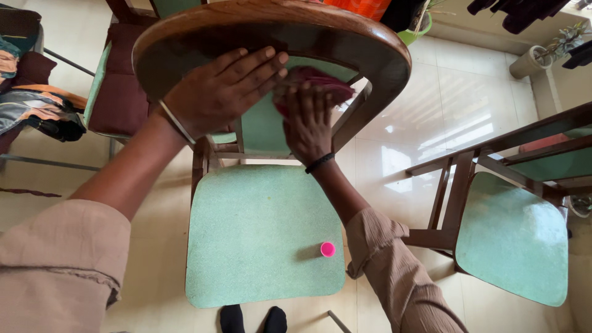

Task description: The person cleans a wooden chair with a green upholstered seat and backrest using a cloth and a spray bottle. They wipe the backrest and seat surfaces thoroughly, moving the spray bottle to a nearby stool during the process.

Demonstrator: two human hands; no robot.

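A person in loose beige sleeves stands over a wooden chair (265, 234), black-socked toes (253, 319) just touching the pale tiled floor (419, 123) at its front edge. On the chair's speckled green seat, near the front right corner, stands a small pink cap (328, 249), upright and alone. Above it, the right hand (306, 120), a black band at the wrist, is closed around a dark red cloth (320, 83) and presses it against the green back panel, just under the chair's curved top rail (345, 37). The left hand (223, 91), a thin bangle at the wrist, lies flat with fingers spread and together on the underside of that rail, its fingertips touching the cloth. To the right, well apart, a second chair (512, 237) of the same green-and-wood make stands on the glossy tiles, where window light falls in stripes. To the left, a maroon-cushioned chair (120, 92) and a heap of patterned fabric (37, 111). Farther off, a small potted plant (533, 60) sits by the wall.
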